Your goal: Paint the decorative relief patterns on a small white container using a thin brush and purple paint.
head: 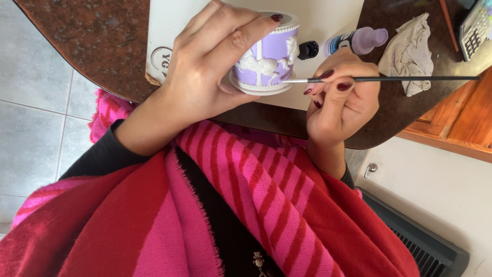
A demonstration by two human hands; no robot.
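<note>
Looking down from my head camera, my left hand [205, 66] is wrapped around a small round lilac ceramic pot with raised white relief figures [266, 59], fingers curled over its top rim and thumb along the near side, so the pot is tipped on its side and held just above the table edge. One white relief figure, shaped like a horse, faces me between my fingers and the pot's white base ring.

My right hand [341, 100] is pinched shut on a thin long-handled paintbrush with a dark handle and silver ferrule [379, 79]. Thumb and first fingers press together near the ferrule, and the handle runs out level to the right. The brush tip touches the lower edge of the pot, right by the base ring.

Behind the pot lies a cream-white sheet of board [328, 20] on a dark reddish-brown speckled stone tabletop [82, 36]. On the board, just beyond my right hand, a small clear plastic paint bottle with a lilac cap [359, 40] lies on its side, and a little black cap [308, 49] sits beside it, close to the pot. A crumpled beige cloth [410, 51] rests on the tabletop to the right of the bottle. A calculator corner [476, 25] shows at the far right edge.

Below my arms, a red and pink striped woollen shawl [246, 205] fills the foreground, over black sleeves.
</note>
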